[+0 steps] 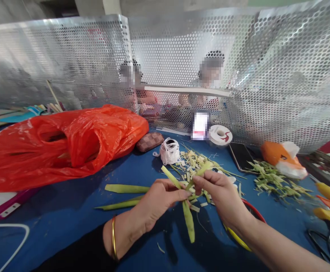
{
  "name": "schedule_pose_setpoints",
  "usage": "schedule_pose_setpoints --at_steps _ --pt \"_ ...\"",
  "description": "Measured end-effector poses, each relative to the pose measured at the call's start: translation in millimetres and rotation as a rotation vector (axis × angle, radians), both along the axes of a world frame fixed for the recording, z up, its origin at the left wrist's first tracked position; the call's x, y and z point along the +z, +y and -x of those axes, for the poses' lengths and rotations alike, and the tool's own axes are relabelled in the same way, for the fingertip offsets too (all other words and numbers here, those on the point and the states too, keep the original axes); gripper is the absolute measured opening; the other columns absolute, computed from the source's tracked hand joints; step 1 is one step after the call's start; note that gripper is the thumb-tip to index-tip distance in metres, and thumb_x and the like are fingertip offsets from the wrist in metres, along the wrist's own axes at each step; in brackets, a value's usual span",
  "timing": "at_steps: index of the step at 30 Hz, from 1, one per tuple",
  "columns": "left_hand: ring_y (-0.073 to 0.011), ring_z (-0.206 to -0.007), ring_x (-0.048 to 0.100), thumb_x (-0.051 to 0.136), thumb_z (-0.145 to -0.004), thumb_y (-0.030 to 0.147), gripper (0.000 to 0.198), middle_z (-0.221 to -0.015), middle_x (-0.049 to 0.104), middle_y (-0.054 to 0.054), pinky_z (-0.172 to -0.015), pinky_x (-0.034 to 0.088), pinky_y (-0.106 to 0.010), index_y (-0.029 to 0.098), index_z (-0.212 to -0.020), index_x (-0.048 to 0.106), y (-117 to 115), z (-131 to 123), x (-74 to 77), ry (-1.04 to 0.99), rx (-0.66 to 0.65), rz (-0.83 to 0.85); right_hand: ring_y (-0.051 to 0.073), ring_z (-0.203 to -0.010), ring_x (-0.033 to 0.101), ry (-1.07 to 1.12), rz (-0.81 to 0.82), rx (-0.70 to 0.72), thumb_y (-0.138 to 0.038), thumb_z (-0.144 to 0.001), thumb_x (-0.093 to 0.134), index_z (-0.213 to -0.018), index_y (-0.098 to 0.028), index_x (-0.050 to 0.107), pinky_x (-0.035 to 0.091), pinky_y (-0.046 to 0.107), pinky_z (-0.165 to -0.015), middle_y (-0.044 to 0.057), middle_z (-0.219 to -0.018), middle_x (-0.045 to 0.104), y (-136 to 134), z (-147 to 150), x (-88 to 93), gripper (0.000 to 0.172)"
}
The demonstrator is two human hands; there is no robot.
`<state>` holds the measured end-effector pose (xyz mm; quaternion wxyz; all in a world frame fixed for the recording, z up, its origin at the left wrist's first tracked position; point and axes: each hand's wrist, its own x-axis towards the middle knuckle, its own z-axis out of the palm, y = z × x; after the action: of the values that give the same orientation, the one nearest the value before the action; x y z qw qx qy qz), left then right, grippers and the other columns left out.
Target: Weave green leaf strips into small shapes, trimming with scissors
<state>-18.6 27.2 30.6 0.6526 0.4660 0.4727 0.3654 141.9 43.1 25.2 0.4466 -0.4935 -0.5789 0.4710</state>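
Hands [161,200] [221,189] pinching leaf strips [189,223], blue tabletop [65,219], perforated metal screen [170,56]

Left sleeve [80,250]: black and long, its cloth too dark for us to make out any weave or seam.
Left cuff [101,243]: ends short of our wrist, just behind the bangle.
Gold bangle [113,238]: one narrow, smooth, shiny band around our left wrist.
Left hand [165,200]: ungloved.
Right hand [214,185]: ungloved too.
Right forearm [278,240]: bare as far as we see it.
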Motion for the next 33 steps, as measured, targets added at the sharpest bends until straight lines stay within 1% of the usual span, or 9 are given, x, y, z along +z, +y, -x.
schedule_pose_setpoints --at_steps 4,7,10,14,17,19,22,29,33 --pt "-0.0086 -0.048 0.041 0.071 -0.070 0.024 0.010 -0.054 0.063 0.000 -0.054 0.032 -0.023 0.016 -0.064 0.074 -2.6 -0.3 2.1 -0.020 -0.019 -0.012 0.014 -0.053 0.051 -0.045 0.033 0.021 -0.046 -0.076 0.063 -0.049 -0.019 0.055 0.041 0.028 -0.058 0.000 -0.050 0.055 7.5 -3.6 -0.5 0.038" --pt "-0.0104 -0.052 0.045 0.071 -0.069 0.024 0.010 -0.056 0.064 -0.001 -0.058 0.035 -0.025 0.017 -0.062 0.074 -2.5 0.4 -1.0 0.019 -0.023 -0.024 0.012 -0.040 0.041 -0.407 0.053 0.179 -0.056 -0.077 0.060 -0.045 -0.021 0.052 0.031 0.027 -0.044 -0.001 -0.042 0.049 11.1 -15.8 11.0 0.048" --pt "-0.0114 -0.055 0.048 0.071 -0.070 0.026 0.011 -0.062 0.066 -0.001 -0.062 0.036 -0.025 0.016 -0.069 0.076 -1.6 1.3 -4.9 0.066 -0.045 -0.038 0.011 -0.041 0.030 -0.744 -0.262 0.045 -0.056 -0.078 0.062 -0.041 -0.021 0.041 0.020 0.027 -0.042 -0.003 -0.040 0.036 3.8 -29.2 29.6 0.055" --pt "-0.0103 -0.056 0.043 0.066 -0.076 0.034 0.022 -0.058 0.058 0.002 -0.060 0.033 -0.024 0.014 -0.070 0.074 -2.0 1.9 -6.3 0.155 -0.099 -0.104 0.015 -0.057 0.048 -0.630 -0.503 0.045 -0.039 -0.087 0.057 -0.070 -0.021 0.062 0.036 0.026 -0.051 0.002 -0.062 0.055 -10.8 -29.9 42.7 0.026" --pt "-0.0092 -0.054 0.033 0.065 -0.076 0.040 0.030 -0.052 0.045 0.005 -0.054 0.026 -0.024 0.014 -0.065 0.070 -3.8 0.6 -7.0 0.227 -0.150 -0.140 0.019 -0.082 0.058 -0.583 -0.538 0.239 -0.021 -0.083 0.061 -0.094 -0.022 0.067 0.044 0.029 -0.070 0.006 -0.094 0.064 -11.4 -18.9 34.2 0.012" --pt "-0.0089 -0.053 0.030 0.066 -0.074 0.040 0.029 -0.050 0.039 0.006 -0.053 0.024 -0.024 0.014 -0.062 0.067 -5.1 -1.2 -7.9 0.249 -0.159 -0.128 0.015 -0.073 0.057 -0.512 -0.421 0.355 -0.015 -0.083 0.059 -0.076 -0.021 0.064 0.043 0.025 -0.065 0.001 -0.080 0.062 -7.8 -11.6 23.1 0.010" --pt "-0.0080 -0.050 0.029 0.064 -0.074 0.036 0.025 -0.050 0.037 0.007 -0.050 0.021 -0.025 0.013 -0.062 0.066 -6.5 -3.7 -8.5 0.256 -0.183 -0.078 0.012 -0.060 0.049 -0.419 -0.316 0.268 -0.012 -0.081 0.057 -0.059 -0.019 0.051 0.037 0.023 -0.055 -0.003 -0.061 0.052 -3.7 -5.2 8.1 0.024" --pt "-0.0088 -0.052 0.030 0.062 -0.074 0.033 0.030 -0.050 0.033 0.006 -0.051 0.021 -0.025 0.015 -0.050 0.057 -7.3 -3.6 -9.6 0.294 -0.270 -0.180 0.010 -0.056 0.042 -0.416 -0.328 0.127 -0.011 -0.079 0.056 -0.058 -0.019 0.041 0.032 0.023 -0.052 -0.004 -0.058 0.045 -10.4 1.9 -0.2 0.027" --pt "-0.0107 -0.054 0.041 0.060 -0.075 0.032 0.029 -0.050 0.047 0.003 -0.053 0.028 -0.024 0.014 -0.053 0.062 -8.2 -2.4 -8.7 0.311 -0.329 -0.218 0.011 -0.058 0.042 -0.393 -0.401 0.094 -0.011 -0.080 0.054 -0.060 -0.020 0.039 0.032 0.023 -0.054 -0.004 -0.061 0.046 -14.9 4.8 -0.8 0.027"
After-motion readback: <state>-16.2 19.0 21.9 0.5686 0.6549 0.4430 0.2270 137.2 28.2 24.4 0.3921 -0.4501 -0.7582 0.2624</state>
